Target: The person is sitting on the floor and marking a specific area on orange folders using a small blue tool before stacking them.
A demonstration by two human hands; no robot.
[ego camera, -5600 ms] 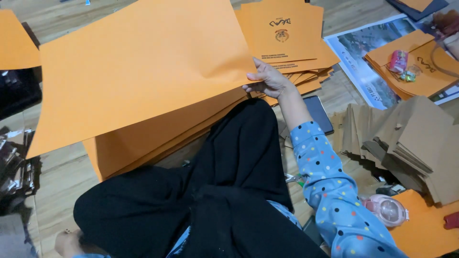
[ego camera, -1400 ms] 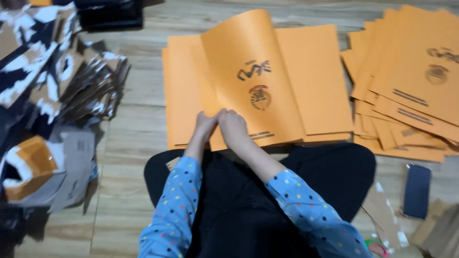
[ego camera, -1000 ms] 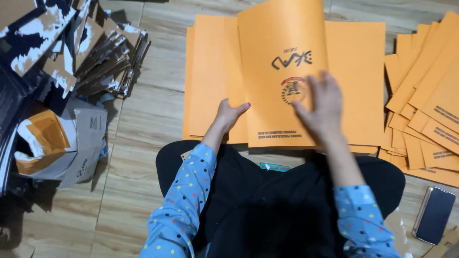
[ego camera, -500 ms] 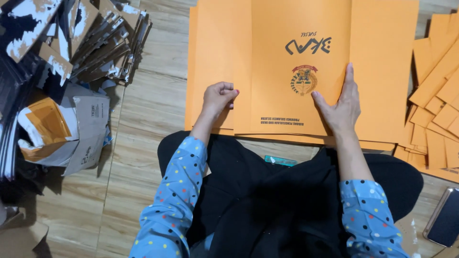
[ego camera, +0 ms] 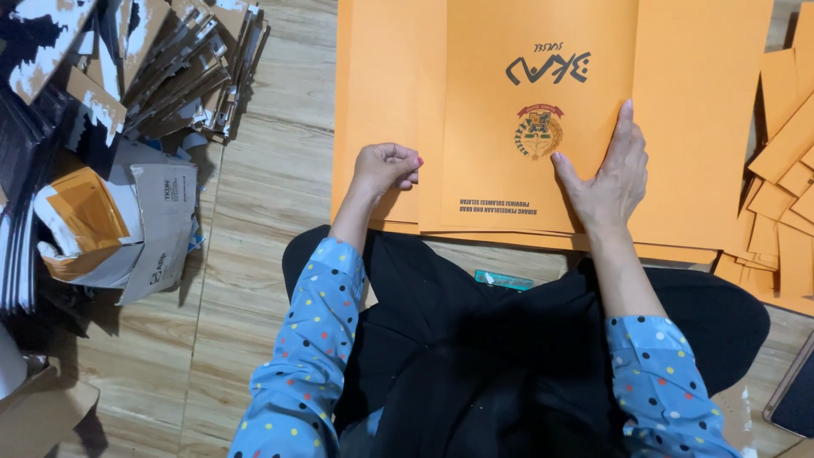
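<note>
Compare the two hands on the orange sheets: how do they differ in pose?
The left hand is curled into a loose fist at the left edge of the printed orange sheet; the right hand lies flat on it, fingers extended. The left sits beside the print, the right beside the emblem. Both rest on the stack, in dotted blue sleeves.

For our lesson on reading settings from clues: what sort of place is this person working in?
Probably a home or small workshop floor used for folding printed folders: wood-look floor, a stack of orange folders, and flattened cardboard piles.
</note>
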